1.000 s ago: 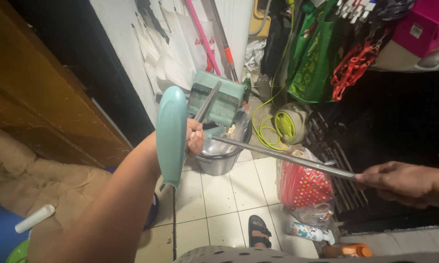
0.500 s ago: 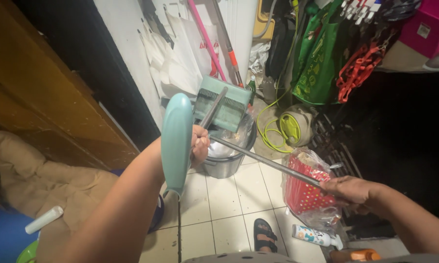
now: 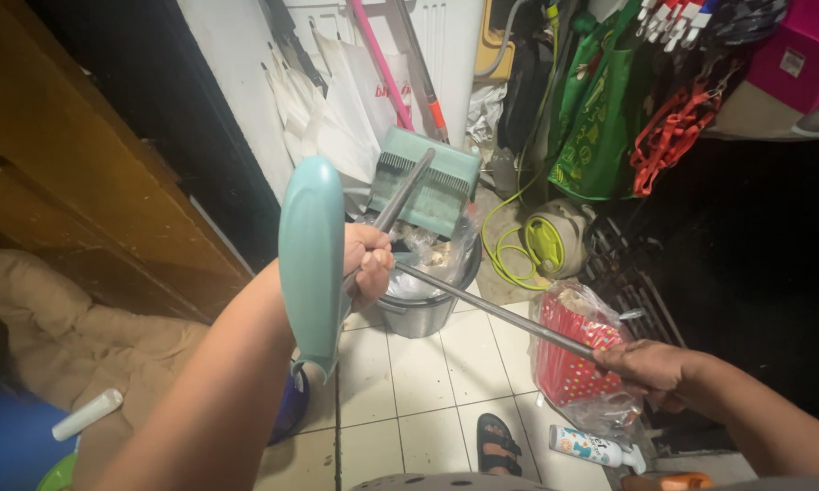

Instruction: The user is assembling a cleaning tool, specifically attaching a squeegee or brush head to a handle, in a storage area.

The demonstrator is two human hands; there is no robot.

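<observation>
Open white floor tiles (image 3: 446, 382) are seen at 6 o'clock, hemmed by a wooden door (image 3: 73, 182) at 9 o'clock and hanging bags (image 3: 600, 118) at 1 o'clock. A grey metal pole (image 3: 496, 311) is held with its long axis running from 10 to 4 o'clock, the left hand (image 3: 366, 265) closed around its upper end, the right hand (image 3: 650, 368) closed around its lower end. A teal dustpan (image 3: 425, 178) and steel bin (image 3: 423, 305) lie behind; a teal brush (image 3: 311, 259) stands beside the left hand.
</observation>
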